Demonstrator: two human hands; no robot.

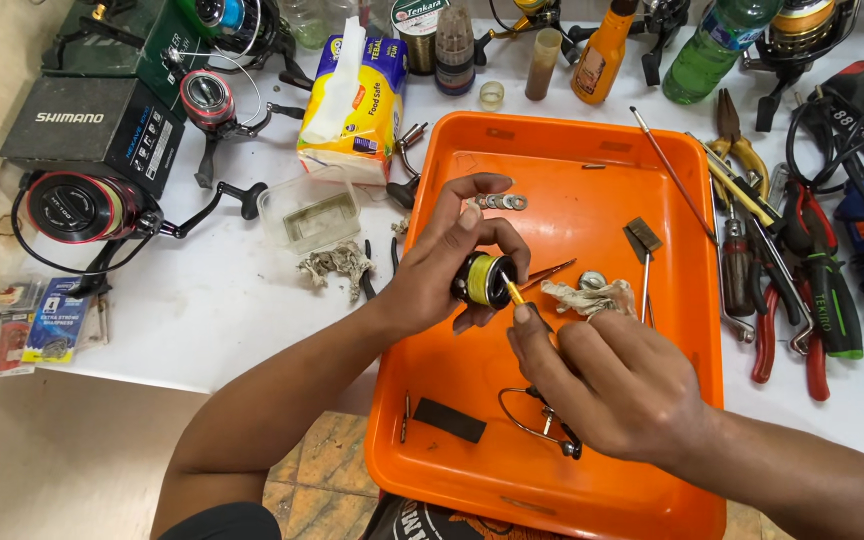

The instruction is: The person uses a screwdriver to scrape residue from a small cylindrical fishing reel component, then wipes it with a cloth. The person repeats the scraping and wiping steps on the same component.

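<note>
Two hands work over the orange tray (692,300): the left hand (442,265) grips the reel spool (483,279) steady so the right hand (607,385), pinching a small tool (515,293), can poke it.

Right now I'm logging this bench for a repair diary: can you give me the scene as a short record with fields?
Setting: white table with an orange tray
Left hand: holds a small spool wound with yellow line, above the tray
Right hand: holds a thin yellow-tipped tool against the spool
In tray: washers, crumpled rag, wire bail, dark flat strip
Right of tray: pliers
Left of tray: spinning reels, tissue pack
</note>
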